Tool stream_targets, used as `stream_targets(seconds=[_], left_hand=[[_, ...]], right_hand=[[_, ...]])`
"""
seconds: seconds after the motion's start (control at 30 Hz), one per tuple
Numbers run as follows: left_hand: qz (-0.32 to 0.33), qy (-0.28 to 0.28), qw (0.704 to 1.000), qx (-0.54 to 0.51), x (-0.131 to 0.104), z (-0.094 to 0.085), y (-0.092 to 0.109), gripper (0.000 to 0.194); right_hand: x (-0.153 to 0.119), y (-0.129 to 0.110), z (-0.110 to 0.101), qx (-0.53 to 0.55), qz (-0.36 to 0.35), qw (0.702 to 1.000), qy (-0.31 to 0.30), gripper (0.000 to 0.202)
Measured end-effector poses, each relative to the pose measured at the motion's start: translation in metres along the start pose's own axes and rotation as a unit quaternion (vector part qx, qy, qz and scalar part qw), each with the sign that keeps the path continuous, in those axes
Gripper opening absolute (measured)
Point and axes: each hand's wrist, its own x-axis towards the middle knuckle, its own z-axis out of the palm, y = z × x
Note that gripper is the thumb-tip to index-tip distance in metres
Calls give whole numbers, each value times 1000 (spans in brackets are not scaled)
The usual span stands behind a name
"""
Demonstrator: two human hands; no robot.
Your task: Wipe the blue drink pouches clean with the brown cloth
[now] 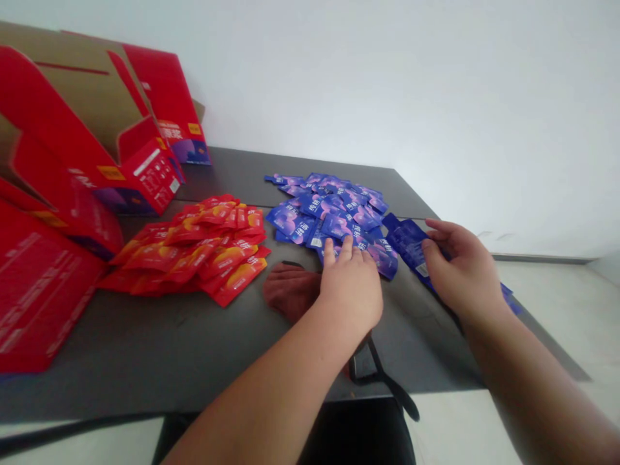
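My left hand (pixel 351 284) reaches over the near edge of a heap of blue-purple pouches (pixel 334 206), its fingers apart and nothing visible in its grasp. Over at the right side of the table, my right hand (pixel 462 268) is closed on a dark blue pouch (pixel 408 242), thumb on top. The spout end of that pouch points away to the upper left. Part of another blue pouch (pixel 511 300) shows behind my right wrist. A brownish-red cloth item (pixel 290 290) lies partly beneath my left forearm.
A pile of red-orange pouches (pixel 194 248) lies left of the blue heap. Open red cardboard boxes (pixel 145 168) stand along the left of the grey table (pixel 169 349). A black strap (pixel 397 391) hangs over the front edge. A white wall rises behind.
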Motion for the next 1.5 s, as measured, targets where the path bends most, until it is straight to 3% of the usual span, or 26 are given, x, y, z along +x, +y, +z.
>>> stream_targets(seconds=[0.07, 0.1, 0.13, 0.17, 0.23, 0.3, 0.37, 0.43, 0.53, 0.6, 0.7, 0.8, 0.93, 1.0, 1.07, 1.13, 1.23, 1.33, 1.4, 1.5], left_hand=[[-16, 32, 996, -84, -9, 1, 15, 73], [-33, 48, 983, -175, -14, 2, 21, 79], [-55, 66, 949, -303, -19, 4, 26, 84], [-78, 83, 894, -434, -24, 5, 29, 85], [-138, 110, 739, -651, -32, 5, 30, 73], [-210, 116, 601, -762, -39, 0, 23, 48], [-261, 120, 488, -824, -46, -8, 12, 36], [-278, 146, 412, -855, -52, -16, 0, 33], [-288, 208, 343, -869, -60, -22, -17, 33], [-284, 235, 332, -868, -64, -23, -25, 31], [-246, 250, 381, -855, -72, -22, -27, 27], [-208, 234, 432, -846, -83, -20, -20, 36], [-206, 245, 466, -825, -101, -11, -13, 52], [-187, 245, 502, -808, -107, -4, -13, 62], [-149, 206, 547, -798, -111, 4, -14, 68], [-120, 175, 568, -795, -112, 8, -16, 66], [-133, 151, 520, -830, -111, 4, -20, 66], [-169, 186, 476, -843, -114, -4, -19, 65], [-152, 194, 483, -840, -117, -5, -16, 63], [-119, 165, 495, -845, -117, 0, -14, 62]], right_hand=[[-27, -17, 1, 71, 9, 997, 37, 39], [-42, -27, 1, 98, 4, 994, 40, 36], [-55, -38, 1, 119, -8, 992, 35, 32], [-68, -48, 2, 130, -38, 991, 18, 28], [-89, -65, 3, 137, -134, 979, -71, 42], [-102, -76, 8, 106, -246, 946, -185, 65], [-111, -82, 17, 61, -326, 908, -256, 83], [-118, -84, 27, 33, -358, 892, -275, 97], [-127, -88, 33, 14, -352, 886, -301, 109], [-128, -90, 29, 12, -354, 871, -340, 111], [-118, -96, 15, 43, -356, 856, -372, 101], [-102, -106, 4, 86, -344, 883, -306, 91], [-92, -122, 8, 95, -310, 928, -182, 84], [-96, -127, 20, 115, -331, 916, -198, 86], [-103, -130, 34, 141, -357, 888, -253, 89], [-109, -131, 43, 148, -360, 873, -295, 90], [-110, -130, 43, 117, -360, 877, -298, 95], [-108, -130, 36, 97, -352, 897, -250, 98], [-109, -130, 36, 111, -356, 893, -253, 95], [-112, -131, 37, 122, -373, 867, -307, 93]])
